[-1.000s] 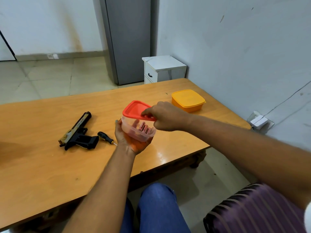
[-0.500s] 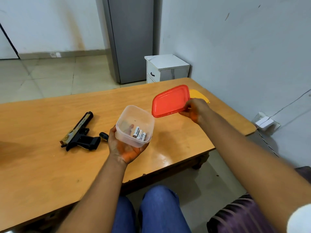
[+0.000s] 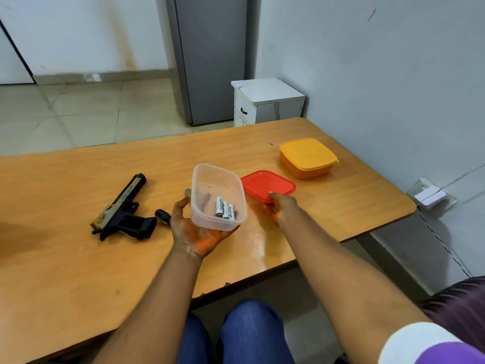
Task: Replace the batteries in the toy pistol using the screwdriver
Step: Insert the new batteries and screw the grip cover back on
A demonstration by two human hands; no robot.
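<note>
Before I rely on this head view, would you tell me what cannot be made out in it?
- Screwdriver: only its handle end shows; the left hand covers the shaft and tip.
- Batteries in the clear tub: exact count unclear; they overlap.
- Orange box: lid on, contents hidden.
- Right hand: whether it grips the red lid or only touches it.

The scene is seen from a single wide-angle camera worn on the head, directed forward and downward. Both forearms are seen reaching away from the lens over a wooden table [image 3: 78, 271], whose near edge is cut by the bottom of the frame. The knees are caught directly below. Beyond the table, tiled floor [image 3: 78, 119] and a white wall [image 3: 380, 74] are taken in.
</note>
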